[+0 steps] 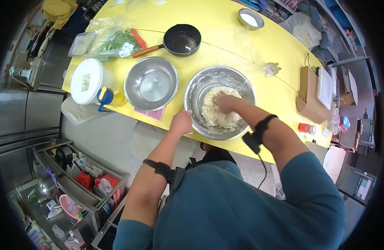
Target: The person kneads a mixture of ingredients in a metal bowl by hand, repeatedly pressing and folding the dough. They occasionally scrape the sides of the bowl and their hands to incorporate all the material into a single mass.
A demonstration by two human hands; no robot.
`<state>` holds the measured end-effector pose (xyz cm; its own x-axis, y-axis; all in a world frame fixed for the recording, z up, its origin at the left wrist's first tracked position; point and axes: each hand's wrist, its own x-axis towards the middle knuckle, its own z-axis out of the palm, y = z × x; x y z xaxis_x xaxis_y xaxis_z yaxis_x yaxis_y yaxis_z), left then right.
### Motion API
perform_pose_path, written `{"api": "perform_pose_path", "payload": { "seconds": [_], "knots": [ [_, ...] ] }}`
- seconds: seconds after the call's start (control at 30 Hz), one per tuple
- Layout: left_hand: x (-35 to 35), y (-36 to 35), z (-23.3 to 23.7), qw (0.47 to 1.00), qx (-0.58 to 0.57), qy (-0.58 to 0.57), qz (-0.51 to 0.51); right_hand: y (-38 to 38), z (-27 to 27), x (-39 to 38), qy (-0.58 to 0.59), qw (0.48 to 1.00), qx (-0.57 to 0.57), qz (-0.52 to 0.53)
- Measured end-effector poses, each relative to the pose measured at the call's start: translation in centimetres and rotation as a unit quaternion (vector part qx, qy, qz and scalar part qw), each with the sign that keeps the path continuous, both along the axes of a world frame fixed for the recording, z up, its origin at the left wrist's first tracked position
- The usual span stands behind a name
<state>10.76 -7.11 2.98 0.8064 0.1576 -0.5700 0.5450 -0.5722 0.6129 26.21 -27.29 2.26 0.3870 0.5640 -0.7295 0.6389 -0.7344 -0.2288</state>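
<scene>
A steel mixing bowl (249, 86) stands at the near edge of the yellow table, its inner wall smeared with flour paste. Inside lies a lump of pale, shaggy dough (219, 118). My right hand (227, 103) is pressed into the top of this dough, fingers curled and partly buried in it. At the bowl's left rim, my left hand (182, 122) is closed on the edge, with some white dough stuck to it. Left of that hand, a second steel bowl (133, 79) with clear liquid at its bottom sits over a pink scale (150, 113).
A black pan (181, 39) with a wooden handle lies behind the bowls, beside bagged green vegetables (117, 41). At left stand a white lidded tub (87, 81) and a blue-topped bottle (105, 96). A small bowl of white powder (250, 19) sits far back; a cardboard box (310, 93) is at right.
</scene>
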Motion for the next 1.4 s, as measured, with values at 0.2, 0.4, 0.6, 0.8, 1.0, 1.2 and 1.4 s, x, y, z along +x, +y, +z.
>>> {"api": "perform_pose_path", "payload": {
  "seconds": [0.2, 0.4, 0.6, 0.8, 1.0, 1.2, 1.4],
  "knots": [
    [-0.9, 0.5, -3.2, 0.983, 0.084, -0.039, -0.158, -4.3, 5.6, -1.2, -0.016, 0.971, 0.202, -0.126],
    [-0.7, 0.5, -2.8, 0.976, 0.079, 0.004, -0.205, -4.1, 6.3, -1.1, 0.015, 0.988, 0.063, -0.140],
    [-0.7, 1.0, -3.5, 0.946, 0.143, -0.036, -0.287, -3.6, 2.3, -2.5, 0.195, 0.950, 0.025, -0.242],
    [-0.6, 0.6, -1.2, 0.943, 0.142, -0.025, -0.301, -3.0, -1.3, -2.4, 0.100, 0.960, 0.038, -0.257],
    [-1.6, 0.1, -2.7, 0.997, -0.012, 0.025, -0.070, 0.2, 1.1, -3.0, -0.010, 0.955, 0.055, -0.291],
    [-1.4, -0.1, -2.5, 0.995, 0.006, -0.002, -0.099, 0.5, -0.5, -3.7, -0.056, 0.953, 0.040, -0.294],
    [-0.6, -0.1, -1.1, 0.984, 0.077, 0.013, -0.157, -0.7, -2.9, -6.7, -0.060, 0.952, 0.062, -0.294]
  ]
}}
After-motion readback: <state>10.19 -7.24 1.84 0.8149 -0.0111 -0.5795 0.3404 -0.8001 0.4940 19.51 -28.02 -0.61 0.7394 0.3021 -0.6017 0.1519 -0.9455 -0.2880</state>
